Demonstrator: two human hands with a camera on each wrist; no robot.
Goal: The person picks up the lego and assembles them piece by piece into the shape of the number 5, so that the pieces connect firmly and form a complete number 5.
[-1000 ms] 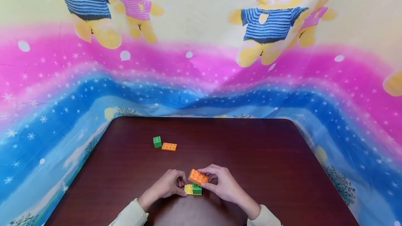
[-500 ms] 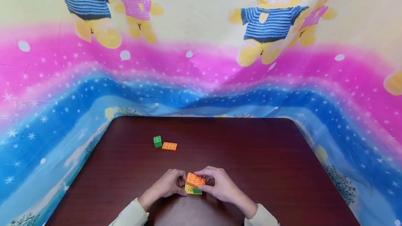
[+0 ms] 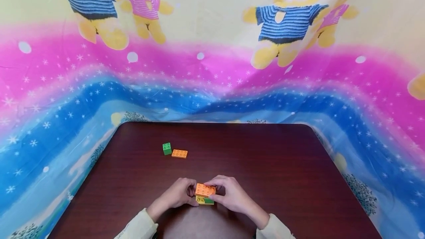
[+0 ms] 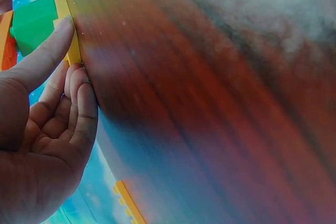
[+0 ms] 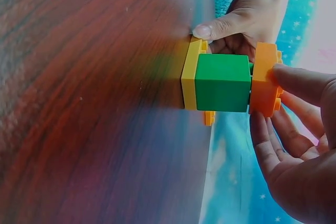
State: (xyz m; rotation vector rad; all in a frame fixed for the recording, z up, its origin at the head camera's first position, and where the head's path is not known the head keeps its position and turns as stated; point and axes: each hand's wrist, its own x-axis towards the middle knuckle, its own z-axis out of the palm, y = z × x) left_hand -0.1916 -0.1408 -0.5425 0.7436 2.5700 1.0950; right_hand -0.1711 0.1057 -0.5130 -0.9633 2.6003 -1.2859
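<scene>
The orange brick (image 3: 205, 190) is just above the green brick (image 5: 223, 82), which stands on the right part of the yellow plate (image 5: 190, 77) at the table's (image 3: 265, 165) near side. The right hand (image 3: 230, 194) pinches the orange brick; the left hand (image 3: 180, 194) pinches the yellow plate's left end. Farther off, to the left, lie a second green brick (image 3: 167, 149) and an orange plate (image 3: 179, 153).

Dark red-brown table (image 3: 282, 158); on it: green block (image 3: 166, 148), thin orange brick (image 3: 179, 153) just beside, yellow plate (image 5: 190, 82) nearer.

brick (image 3: 179, 153) obstructs beyond left hand (image 3: 180, 193), table (image 3: 282, 165) free rightward
</scene>
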